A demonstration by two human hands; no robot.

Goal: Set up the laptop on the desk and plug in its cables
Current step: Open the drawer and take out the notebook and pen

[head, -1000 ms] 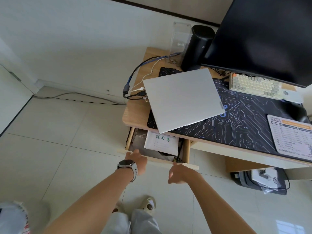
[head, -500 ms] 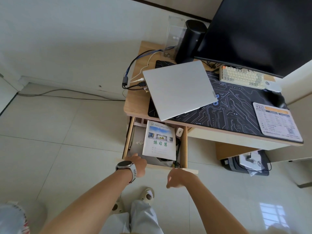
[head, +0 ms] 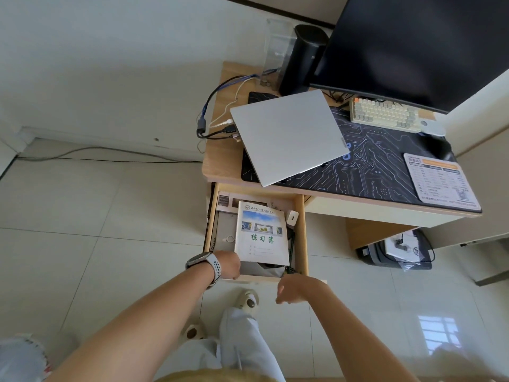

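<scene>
On the desk [head: 220,150] the closed laptop [head: 289,136] lies with cables [head: 220,128] beside it, seemingly unplugged, while both hands, left [head: 230,264] and right [head: 294,289], grip the open drawer's [head: 301,232] front edge.

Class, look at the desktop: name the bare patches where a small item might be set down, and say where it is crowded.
Bare wood runs along the desk front-left corner, left of the desk mat. Open mat lies between the closed laptop, the keyboard and the printed card. Crowded: the left edge by the cables, and the drawer around the notebook.
</scene>
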